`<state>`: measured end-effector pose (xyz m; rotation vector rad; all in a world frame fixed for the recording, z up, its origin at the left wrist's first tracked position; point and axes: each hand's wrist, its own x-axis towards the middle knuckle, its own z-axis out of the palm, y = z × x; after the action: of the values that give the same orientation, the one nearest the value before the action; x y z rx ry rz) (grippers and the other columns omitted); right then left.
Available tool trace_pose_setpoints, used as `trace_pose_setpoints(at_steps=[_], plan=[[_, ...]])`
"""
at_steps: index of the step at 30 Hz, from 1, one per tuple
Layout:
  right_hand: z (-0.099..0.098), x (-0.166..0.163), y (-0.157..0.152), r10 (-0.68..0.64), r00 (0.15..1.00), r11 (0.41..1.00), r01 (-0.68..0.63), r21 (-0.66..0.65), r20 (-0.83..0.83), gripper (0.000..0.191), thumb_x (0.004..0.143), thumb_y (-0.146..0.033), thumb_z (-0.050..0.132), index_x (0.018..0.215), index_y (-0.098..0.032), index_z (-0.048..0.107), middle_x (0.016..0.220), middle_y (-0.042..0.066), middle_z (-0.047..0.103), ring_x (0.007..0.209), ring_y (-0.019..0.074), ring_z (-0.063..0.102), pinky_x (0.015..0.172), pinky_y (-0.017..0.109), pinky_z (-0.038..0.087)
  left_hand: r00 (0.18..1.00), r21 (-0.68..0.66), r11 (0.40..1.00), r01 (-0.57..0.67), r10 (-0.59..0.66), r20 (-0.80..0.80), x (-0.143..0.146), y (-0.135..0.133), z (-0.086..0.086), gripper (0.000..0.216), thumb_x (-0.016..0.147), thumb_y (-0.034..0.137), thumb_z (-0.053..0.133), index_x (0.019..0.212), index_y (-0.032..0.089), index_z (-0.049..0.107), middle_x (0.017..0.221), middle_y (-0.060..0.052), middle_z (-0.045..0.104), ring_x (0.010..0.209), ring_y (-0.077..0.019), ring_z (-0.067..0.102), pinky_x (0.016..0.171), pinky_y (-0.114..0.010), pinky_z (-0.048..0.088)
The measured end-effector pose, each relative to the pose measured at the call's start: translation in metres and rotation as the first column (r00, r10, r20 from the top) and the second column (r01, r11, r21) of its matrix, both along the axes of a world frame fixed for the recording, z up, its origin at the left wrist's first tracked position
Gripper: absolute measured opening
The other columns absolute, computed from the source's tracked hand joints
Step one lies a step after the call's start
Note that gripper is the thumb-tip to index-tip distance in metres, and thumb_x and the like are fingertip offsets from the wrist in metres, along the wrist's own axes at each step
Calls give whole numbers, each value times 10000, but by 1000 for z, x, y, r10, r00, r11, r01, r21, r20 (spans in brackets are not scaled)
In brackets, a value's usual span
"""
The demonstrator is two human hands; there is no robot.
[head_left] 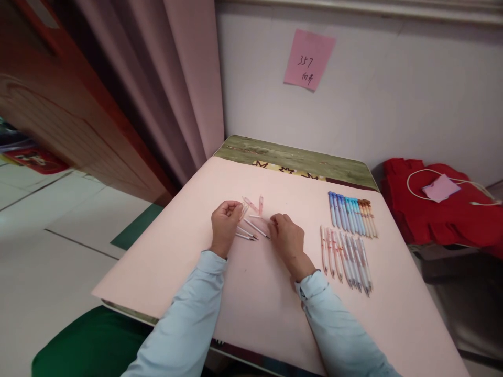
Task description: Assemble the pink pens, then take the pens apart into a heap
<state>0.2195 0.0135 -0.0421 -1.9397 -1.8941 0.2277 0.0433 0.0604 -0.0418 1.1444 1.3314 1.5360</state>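
My left grip [225, 225] pinches a clear tube [244, 210] by refills [255, 228] at twelve o'clock, I cannot tell whether my right grip [288, 238] holds anything, and pens [349, 215] at two o'clock lie rowed, likely for sorting.

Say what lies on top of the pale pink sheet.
A far row of pens, a near row of pens and, between left hand and right hand, thin white sticks and pinkish pieces. What the hands cover cannot be seen.
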Motion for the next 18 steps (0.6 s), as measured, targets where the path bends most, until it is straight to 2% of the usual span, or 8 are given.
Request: trace_pose_setpoints(at_steps=[3, 8, 13, 18], plan=[[1, 4, 2, 1, 1000, 999, 0, 35, -18, 154, 959, -281, 519, 1036, -237, 645, 990, 35, 671, 825, 178, 602, 633, 283, 330, 1000, -3, 1000, 1, -1, -27, 0, -1, 0, 156, 738, 319, 688, 783, 171, 665, 658, 6, 617, 552, -107, 528, 537, -230, 441], [-3, 16, 9, 60, 998, 991, -62, 120, 21, 169, 969, -274, 533, 1032, -246, 686, 1015, 56, 674, 951, 215, 564, 778, 313, 359, 998, -13, 1000, -13, 13, -55, 0, -1, 1, 163, 735, 324, 686, 783, 169, 672, 685, -3, 634, 590, -117, 557, 563, -234, 455], [-11, 18, 15, 81, 985, 992, -94, 81, 151, 152, 969, -294, 539, 967, -205, 662, 931, 82, 646, 865, 230, 533, 763, 340, 338, 998, -17, 1000, -19, 17, -65, 0, -1, 1, 159, 737, 327, 682, 782, 175, 670, 666, 4, 619, 570, -116, 543, 549, -234, 447], [-15, 18, 16, 151, 961, 984, -168, 54, 233, 156, 983, -226, 472, 970, -160, 613, 920, 111, 632, 844, 239, 522, 752, 345, 333, 999, -5, 1000, -6, 6, -47, 0, -2, 4, 141, 739, 309, 687, 773, 174, 666, 629, 18, 592, 541, -103, 515, 521, -224, 433]])
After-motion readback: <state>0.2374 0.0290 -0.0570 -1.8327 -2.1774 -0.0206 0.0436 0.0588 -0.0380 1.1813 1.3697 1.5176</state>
